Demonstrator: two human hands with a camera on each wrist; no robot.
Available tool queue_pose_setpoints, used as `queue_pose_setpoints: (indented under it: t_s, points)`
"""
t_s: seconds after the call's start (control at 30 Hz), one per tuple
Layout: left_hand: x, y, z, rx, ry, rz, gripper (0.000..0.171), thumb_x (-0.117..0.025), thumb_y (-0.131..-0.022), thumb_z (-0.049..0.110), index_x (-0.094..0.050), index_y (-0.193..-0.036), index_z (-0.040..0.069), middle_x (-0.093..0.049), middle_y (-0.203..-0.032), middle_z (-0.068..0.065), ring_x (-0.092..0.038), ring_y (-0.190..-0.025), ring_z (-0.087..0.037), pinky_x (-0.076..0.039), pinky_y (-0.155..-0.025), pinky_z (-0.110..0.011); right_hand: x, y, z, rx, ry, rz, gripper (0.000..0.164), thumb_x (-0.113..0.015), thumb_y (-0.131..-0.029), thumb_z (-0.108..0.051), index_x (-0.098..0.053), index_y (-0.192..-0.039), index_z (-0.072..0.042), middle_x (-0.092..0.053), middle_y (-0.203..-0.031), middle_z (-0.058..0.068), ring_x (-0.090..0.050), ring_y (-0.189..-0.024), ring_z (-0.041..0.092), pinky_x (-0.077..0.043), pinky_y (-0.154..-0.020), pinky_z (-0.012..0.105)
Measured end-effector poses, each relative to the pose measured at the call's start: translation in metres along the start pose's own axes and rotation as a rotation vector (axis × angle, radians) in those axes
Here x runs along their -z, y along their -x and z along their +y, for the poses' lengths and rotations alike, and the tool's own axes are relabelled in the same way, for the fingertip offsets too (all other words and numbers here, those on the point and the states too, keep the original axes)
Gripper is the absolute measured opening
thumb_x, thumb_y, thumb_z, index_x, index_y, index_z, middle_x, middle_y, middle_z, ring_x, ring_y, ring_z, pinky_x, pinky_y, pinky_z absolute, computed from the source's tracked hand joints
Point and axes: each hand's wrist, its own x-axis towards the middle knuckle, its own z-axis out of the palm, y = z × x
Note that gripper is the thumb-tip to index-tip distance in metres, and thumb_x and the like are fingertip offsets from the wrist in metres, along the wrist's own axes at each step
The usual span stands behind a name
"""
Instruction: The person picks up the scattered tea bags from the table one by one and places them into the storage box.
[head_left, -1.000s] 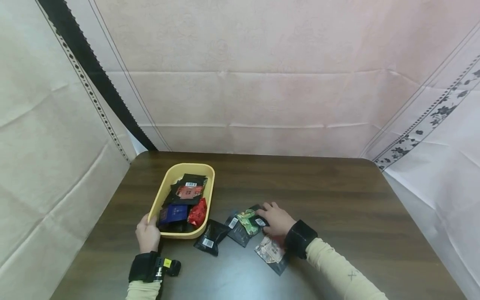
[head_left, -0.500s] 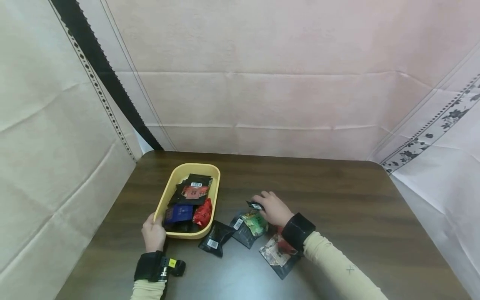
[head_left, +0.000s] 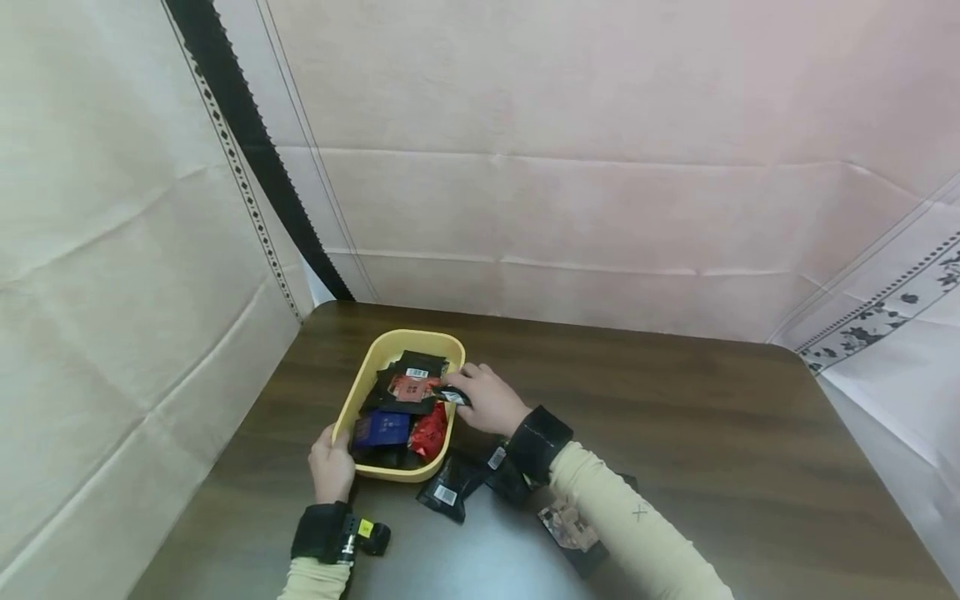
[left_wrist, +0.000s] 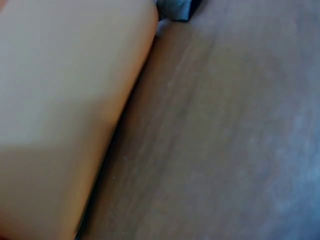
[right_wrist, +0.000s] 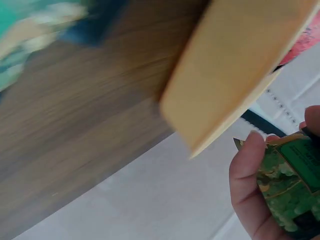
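My left hand point(head_left: 332, 469) grips the near left rim of a yellow plastic basket point(head_left: 397, 476). Inside lie a black packet with a red picture point(head_left: 412, 388), a blue packet point(head_left: 385, 428) and a crumpled red packet point(head_left: 429, 433). Over the basket's right rim, my right hand point(head_left: 491, 402) pinches a small packet, black with a white label from above. In the right wrist view this packet point(right_wrist: 282, 172) shows a green, leafy front between thumb and fingers. The left wrist view holds mostly the basket's blurred outer wall point(left_wrist: 65, 85); the left fingers are not plain there.
On the brown wooden table point(head_left: 675, 417), a black packet point(head_left: 448, 485) lies against the basket's near right corner. Another dark packet point(head_left: 507, 481) is partly under the right wrist. A packet with a pale picture point(head_left: 572, 527) sits beneath the right forearm. Pale cloth hangs behind.
My right hand has picked the small packet off the pile on the table and carried it left to the basket. The left hand keeps its grip; the head view has shifted slightly.
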Motion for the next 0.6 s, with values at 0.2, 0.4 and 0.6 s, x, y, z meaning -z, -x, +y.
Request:
queue_pose_setpoints:
  t_s: [0.2, 0.4, 0.6]
  points:
    - [-0.001, 0.000, -0.001, 0.009, 0.006, 0.001, 0.034, -0.034, -0.095, 0.007, -0.051, -0.118, -0.011, -0.052, -0.116, -0.030, -0.047, -0.107, -0.039, -0.032, -0.091, -0.050, -0.003, -0.023, -0.022, 0.020, 0.033, -0.049, 0.042, -0.064, -0.082, -0.019, -0.055, -0.123, -0.020, -0.053, -0.108, 0.007, -0.048, -0.095, 0.021, -0.045, -0.078, 0.032]
    - [-0.002, 0.002, -0.001, 0.009, 0.011, -0.001, 0.034, -0.034, -0.095, 0.007, -0.051, -0.119, -0.011, -0.052, -0.116, -0.031, -0.047, -0.107, -0.039, -0.034, -0.090, -0.051, -0.008, -0.038, -0.036, 0.042, 0.047, -0.061, 0.041, -0.065, -0.082, -0.022, -0.055, -0.121, -0.022, -0.053, -0.111, 0.007, -0.048, -0.099, 0.022, -0.042, -0.083, 0.033]
    - [-0.002, 0.001, -0.001, 0.006, 0.032, 0.008, 0.033, -0.035, -0.095, 0.006, -0.051, -0.119, -0.011, -0.052, -0.117, -0.030, -0.047, -0.108, -0.039, -0.035, -0.091, -0.051, -0.016, -0.047, -0.042, 0.050, 0.029, -0.072, 0.051, -0.065, -0.082, -0.031, -0.048, -0.130, -0.023, -0.050, -0.121, 0.007, -0.045, -0.108, 0.023, -0.041, -0.089, 0.036]
